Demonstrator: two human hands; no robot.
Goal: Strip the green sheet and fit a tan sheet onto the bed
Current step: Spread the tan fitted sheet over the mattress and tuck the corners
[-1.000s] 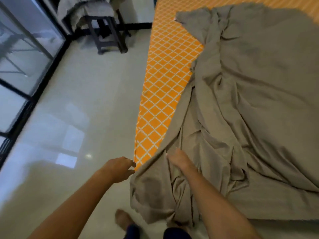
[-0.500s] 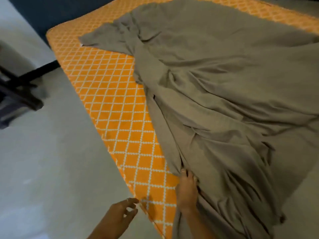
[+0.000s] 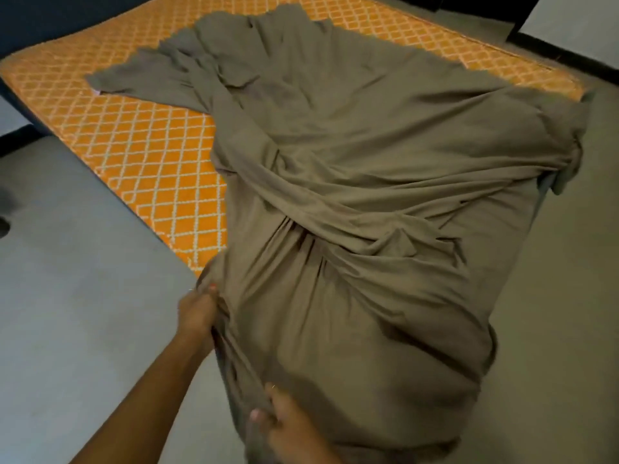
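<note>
A crumpled tan sheet lies across an orange mattress with a white diamond pattern. It covers the right and near parts and drapes over the near corner. The left side and far edge of the mattress are bare. My left hand grips the sheet's edge at the near left corner of the mattress. Lower down, my right hand grips a fold of the same sheet. No green sheet is in view.
Grey tiled floor runs along the left side of the bed and pale floor along the right. A dark wall base stands at the far right. A dark headboard edge shows at the far left.
The view has swung right over the bed. My left hand, open and free before, now holds the sheet edge, and the sheet has been drawn over the near corner. My right hand has dropped lower.
</note>
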